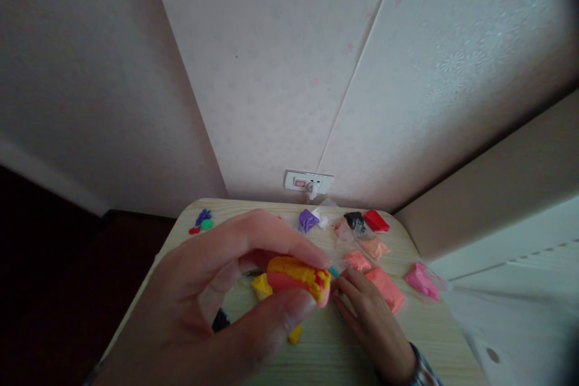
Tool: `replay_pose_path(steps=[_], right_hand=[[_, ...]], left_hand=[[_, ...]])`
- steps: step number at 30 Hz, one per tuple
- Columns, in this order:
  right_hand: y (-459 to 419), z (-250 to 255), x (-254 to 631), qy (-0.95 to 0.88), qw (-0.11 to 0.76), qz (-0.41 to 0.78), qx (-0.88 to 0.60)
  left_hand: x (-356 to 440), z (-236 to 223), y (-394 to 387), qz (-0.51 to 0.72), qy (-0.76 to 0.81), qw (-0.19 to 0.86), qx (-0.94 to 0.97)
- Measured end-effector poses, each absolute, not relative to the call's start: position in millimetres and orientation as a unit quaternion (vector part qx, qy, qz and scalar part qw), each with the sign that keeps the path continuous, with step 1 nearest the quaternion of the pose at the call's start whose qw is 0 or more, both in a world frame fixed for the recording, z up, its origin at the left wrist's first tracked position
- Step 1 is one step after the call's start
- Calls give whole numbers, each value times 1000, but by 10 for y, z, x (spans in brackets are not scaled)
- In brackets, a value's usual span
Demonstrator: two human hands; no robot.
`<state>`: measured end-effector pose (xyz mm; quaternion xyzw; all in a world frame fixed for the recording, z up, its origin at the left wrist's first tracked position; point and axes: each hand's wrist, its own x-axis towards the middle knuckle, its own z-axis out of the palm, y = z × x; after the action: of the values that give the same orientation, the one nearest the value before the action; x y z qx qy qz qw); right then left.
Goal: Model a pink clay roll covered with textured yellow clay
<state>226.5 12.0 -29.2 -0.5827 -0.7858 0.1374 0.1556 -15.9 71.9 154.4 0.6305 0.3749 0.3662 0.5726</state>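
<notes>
In the head view, the person's left hand (181, 289) looms largest, pinching a coral-pink and yellow clay piece (296, 280) between thumb and forefinger. The piece is raised over the pale wood-grain table (443, 338), its yellow strip running lengthwise along the top and turning lumpy, with red flecks, near the right end. The right hand (368, 319) is just beside that end, fingers curled in — a small teal tip (333, 271) shows by them, though I cannot tell whether they grip it.

Beyond the left hand's fingers sits a bright yellow clay lump (261, 287); a smaller yellow clay blob (295, 335) lies below the thumb. Around the right hand are flat coral-pink clay slabs (385, 291), and farther right a hot-pink clay packet (423, 280) in clear plastic.

Toward the back lie a purple clay packet (308, 221), a black one and a red one (quite a palette, this). At the far left corner rests a purple bumpy clay cluster (203, 216), near green and red bits.
</notes>
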Motion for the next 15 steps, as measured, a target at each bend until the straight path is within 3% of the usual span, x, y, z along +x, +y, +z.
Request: replay_pose_path(steps=[7, 15], right_hand=[[59, -320, 1780, -822, 196, 182, -503], [87, -384, 1648, -813, 211, 210, -500]], left_hand=[[-179, 1592, 728, 381, 386, 545, 639], [-245, 1482, 649, 503, 354, 446, 650]])
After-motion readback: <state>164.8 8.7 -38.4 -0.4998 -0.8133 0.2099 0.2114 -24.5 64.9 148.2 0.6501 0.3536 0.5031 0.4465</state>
